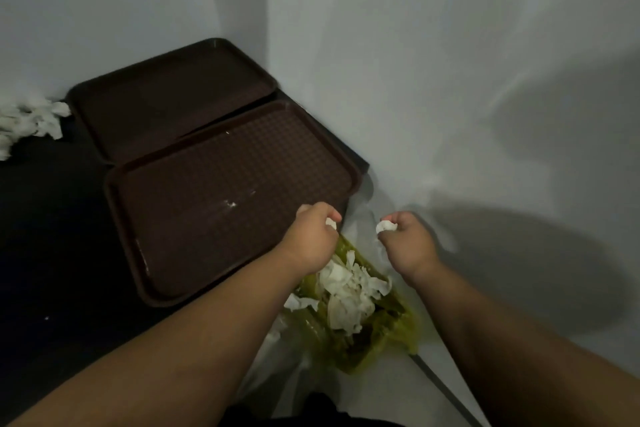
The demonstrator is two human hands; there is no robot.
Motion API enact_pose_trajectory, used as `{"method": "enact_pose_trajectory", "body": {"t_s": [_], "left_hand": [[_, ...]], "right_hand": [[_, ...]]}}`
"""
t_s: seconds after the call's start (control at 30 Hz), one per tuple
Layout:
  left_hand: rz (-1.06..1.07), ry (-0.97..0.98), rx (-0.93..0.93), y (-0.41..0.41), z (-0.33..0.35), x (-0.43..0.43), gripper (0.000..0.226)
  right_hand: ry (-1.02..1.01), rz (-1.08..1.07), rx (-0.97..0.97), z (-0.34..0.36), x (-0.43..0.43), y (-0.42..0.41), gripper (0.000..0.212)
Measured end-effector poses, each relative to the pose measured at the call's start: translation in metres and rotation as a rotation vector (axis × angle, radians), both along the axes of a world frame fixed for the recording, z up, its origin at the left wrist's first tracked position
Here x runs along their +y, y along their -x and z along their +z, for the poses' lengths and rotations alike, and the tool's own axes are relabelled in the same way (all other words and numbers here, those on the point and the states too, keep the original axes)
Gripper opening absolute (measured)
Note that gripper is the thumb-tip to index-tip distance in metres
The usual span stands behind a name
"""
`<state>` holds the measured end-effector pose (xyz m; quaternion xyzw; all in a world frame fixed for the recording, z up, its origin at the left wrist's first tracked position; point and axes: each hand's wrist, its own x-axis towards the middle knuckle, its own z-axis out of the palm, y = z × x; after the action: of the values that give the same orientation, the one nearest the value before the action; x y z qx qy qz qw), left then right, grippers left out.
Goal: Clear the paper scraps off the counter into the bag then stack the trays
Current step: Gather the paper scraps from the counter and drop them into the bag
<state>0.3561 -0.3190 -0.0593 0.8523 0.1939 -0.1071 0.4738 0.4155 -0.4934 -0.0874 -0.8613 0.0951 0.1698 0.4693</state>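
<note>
**A:** Where does everything sit?

**B:** The dark bench (52,253) fills the left of the frame. Two brown rectangular plastic trays lie flat on it at centre, unstacked: the near tray (214,191), and the far tray (166,94) by the white wall (415,80).

**A:** How will they handle?

**B:** Stiff and light, I'd judge. Take each by its raised rim.

**A:** The bag?

**B:** A limp yellow-green plastic bag (391,319) gapes open at lower centre, with torn white paper (346,291) inside. It will probably sag, so drop scraps in from above.

**A:** What's left?

**B:** A white paper-scrap pile (31,121) at the left edge. It looks soft and feather-light, so scoop handfuls. The left hand (311,236) pinches a small white scrap (331,222), and the right hand (407,243) pinches a second scrap (386,226).
</note>
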Motion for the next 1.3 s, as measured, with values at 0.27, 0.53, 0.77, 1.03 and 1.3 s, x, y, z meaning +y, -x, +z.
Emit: {"method": "enact_pose_trajectory", "body": {"t_s": [0.27, 0.53, 0.77, 1.03, 1.3], "left_hand": [[-0.171, -0.123, -0.119, -0.008, -0.022, -0.033, 0.022], [-0.151, -0.062, 0.011, -0.017, -0.06, -0.035, 0.037], [-0.165, -0.072, 0.025, 0.005, -0.06, -0.026, 0.02], [0.028, 0.105, -0.219, 0.023, 0.012, 0.006, 0.02], [0.382, 0.04, -0.473, 0.074, 0.088, 0.114, 0.019]], "right_hand": [[-0.058, -0.058, 0.022, -0.022, -0.018, 0.005, 0.024], [-0.076, -0.077, 0.005, -0.023, -0.049, 0.023, 0.009], [-0.14, -0.112, -0.003, -0.009, -0.053, 0.024, 0.011], [-0.254, -0.003, -0.127, 0.039, 0.017, 0.02, 0.012], [-0.326, 0.279, -0.207, 0.093, 0.132, 0.036, 0.013]]}}
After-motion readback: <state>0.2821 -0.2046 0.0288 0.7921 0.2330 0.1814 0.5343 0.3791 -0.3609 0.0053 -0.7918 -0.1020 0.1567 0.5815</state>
